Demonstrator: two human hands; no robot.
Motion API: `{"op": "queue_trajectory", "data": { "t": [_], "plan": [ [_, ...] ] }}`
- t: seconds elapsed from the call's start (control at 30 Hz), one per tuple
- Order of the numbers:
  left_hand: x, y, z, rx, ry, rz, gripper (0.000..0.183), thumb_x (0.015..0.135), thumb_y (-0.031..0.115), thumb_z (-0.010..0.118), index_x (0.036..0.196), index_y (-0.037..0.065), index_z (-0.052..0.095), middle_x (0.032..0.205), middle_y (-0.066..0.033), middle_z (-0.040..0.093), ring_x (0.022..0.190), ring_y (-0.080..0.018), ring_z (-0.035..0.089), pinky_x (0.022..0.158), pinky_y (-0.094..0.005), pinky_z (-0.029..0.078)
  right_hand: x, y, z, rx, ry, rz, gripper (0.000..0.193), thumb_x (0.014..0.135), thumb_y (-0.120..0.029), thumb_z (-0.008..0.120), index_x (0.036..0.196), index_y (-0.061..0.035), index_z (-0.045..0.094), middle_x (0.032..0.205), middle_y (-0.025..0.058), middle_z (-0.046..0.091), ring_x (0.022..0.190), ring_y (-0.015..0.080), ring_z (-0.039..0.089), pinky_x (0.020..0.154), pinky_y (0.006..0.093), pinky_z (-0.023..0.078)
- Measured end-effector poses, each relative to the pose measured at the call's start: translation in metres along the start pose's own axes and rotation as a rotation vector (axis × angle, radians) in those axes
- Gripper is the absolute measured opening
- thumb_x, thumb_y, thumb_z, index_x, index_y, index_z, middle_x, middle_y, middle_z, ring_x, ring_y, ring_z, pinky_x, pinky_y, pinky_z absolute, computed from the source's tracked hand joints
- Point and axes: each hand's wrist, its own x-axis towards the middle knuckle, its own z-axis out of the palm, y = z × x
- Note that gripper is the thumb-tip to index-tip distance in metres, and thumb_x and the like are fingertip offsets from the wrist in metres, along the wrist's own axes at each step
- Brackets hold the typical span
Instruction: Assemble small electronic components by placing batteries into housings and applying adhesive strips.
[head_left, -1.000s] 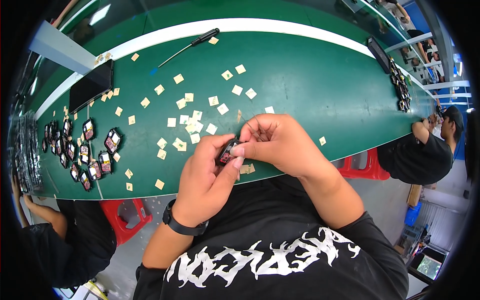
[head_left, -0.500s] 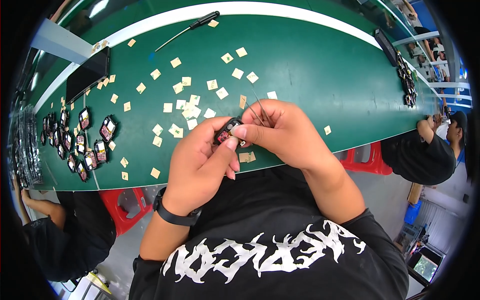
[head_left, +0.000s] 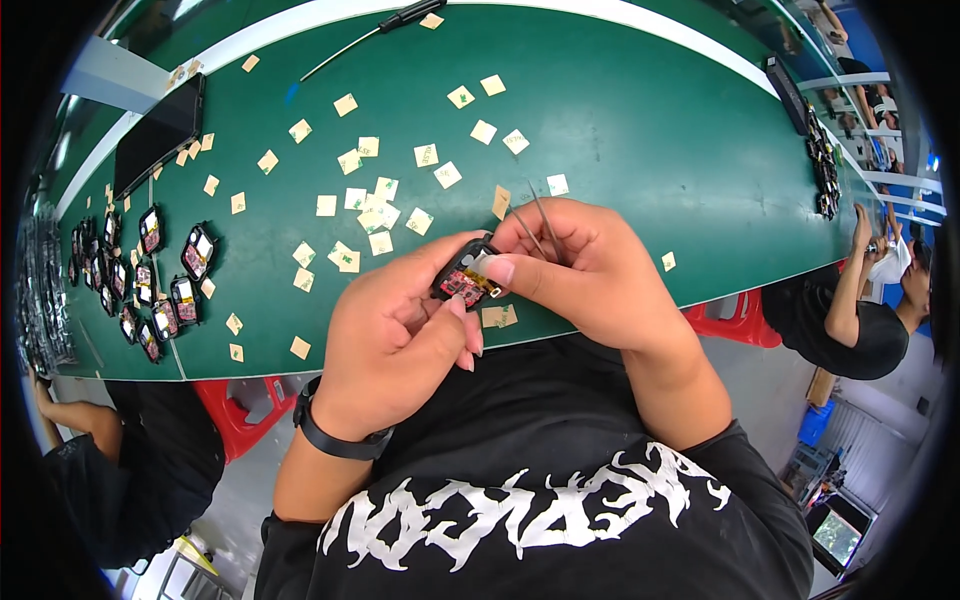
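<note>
My left hand [head_left: 385, 325] grips a small black device housing [head_left: 454, 266] by its edge, its thumb at the lower side. Inside the open housing a red circuit board [head_left: 462, 291] with a yellowish strip shows. My right hand [head_left: 580, 265] keeps a pair of thin metal tweezers [head_left: 545, 216] between palm and fingers, the prongs pointing away from me. Its thumb presses on the upper right part of the housing, covering what lies under it. A tan adhesive square [head_left: 501, 202] lies just beyond the tweezers. Another tan piece [head_left: 499, 317] is below the housing.
Several cream paper squares [head_left: 426, 155] are scattered over the green table [head_left: 650, 150]. Similar open housings [head_left: 198, 251] cluster at the left, near a black flat panel [head_left: 160, 137]. A screwdriver [head_left: 375, 38] lies at the far edge. Co-workers [head_left: 855, 315] sit on both sides.
The housing has turned so more of its red board shows. My left thumb has slid toward its lower edge. The tweezers have swung, and my right hand has shifted slightly to the right.
</note>
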Motion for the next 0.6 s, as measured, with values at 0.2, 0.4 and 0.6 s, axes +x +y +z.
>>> {"op": "queue_trajectory", "data": {
  "t": [0.2,0.4,0.6],
  "plan": [
    [0.002,0.005,0.0,-0.02,0.003,-0.002,0.047,0.096,-0.007,0.043,0.142,-0.009,0.05,0.112,-0.0227,0.071,0.069,-0.0108,0.062,0.058,-0.0239,0.054,-0.021,0.005,-0.025,-0.314,0.167,-0.282,0.025,0.092,-0.021,0.078,0.081,-0.0012,0.066,0.069,0.0008,0.057,0.058,0.0067,0.048,0.051,0.0248,0.036],
    [0.005,0.007,-0.002,0.095,-0.022,0.013,0.049,0.092,-0.008,0.047,0.141,-0.009,0.052,0.1,-0.0146,0.069,0.069,-0.0089,0.062,0.06,-0.0229,0.052,-0.044,-0.007,-0.029,-0.836,0.11,-0.494,0.031,0.08,-0.023,0.085,0.074,-0.004,0.061,0.067,0.0059,0.054,0.05,0.0187,0.049,0.047,0.031,0.037],
    [0.008,0.013,-0.006,0.172,-0.072,-0.008,0.05,0.093,-0.006,0.043,0.142,-0.009,0.05,0.107,-0.0188,0.071,0.067,-0.0095,0.059,0.057,-0.0219,0.051,-0.037,-0.004,-0.024,-1.07,0.184,-0.626,0.025,0.073,-0.012,0.082,0.09,-0.0022,0.066,0.074,0.007,0.059,0.056,0.0221,0.054,0.048,0.0339,0.043]
  ]
}}
